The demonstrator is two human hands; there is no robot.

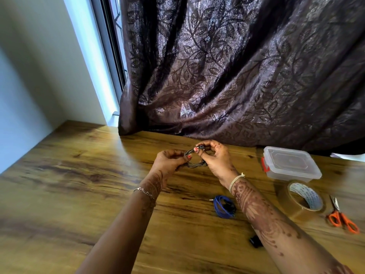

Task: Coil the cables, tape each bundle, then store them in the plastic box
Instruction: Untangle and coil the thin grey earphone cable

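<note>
Grey-and-black braided cable, wound into a small round coil [194,165], is positioned between both hands over the far part of the brown wood-grain surface [79,175], close to the curtain. Whether the coil touches the surface cannot be determined.

Left hand [171,161]: holds the left side of the coil. The grip is pressed together, with thumb and curled fingers pinching the loops. A thin chain bracelet [144,191] sits on the wrist.

Right hand [215,159]: holds the upper right side of the coil. The grip pinches the dark plug end of the cable between thumb and forefinger at the top of the coil. A pale thread band [236,179] sits on the wrist.

Other items on the surface:
- A blue cable bundle [223,208] lies nearer the person, just beside the right forearm, with a silver plug tip at its left.
- A small black object [254,241] is partly hidden by the right forearm; its type cannot be determined.
- The clear rectangular plastic box [290,165], lid on and red clips at its left end, stands to the right, near the curtain.
- A translucent brown tape roll [305,200] lies flat just beside the box, on the person's side.
- Orange-handled scissors [342,216] lie right of the tape roll, blades together

Behind the surface hangs a dark brown leaf-patterned curtain [237,66], with a window frame [110,56] to its left
</note>
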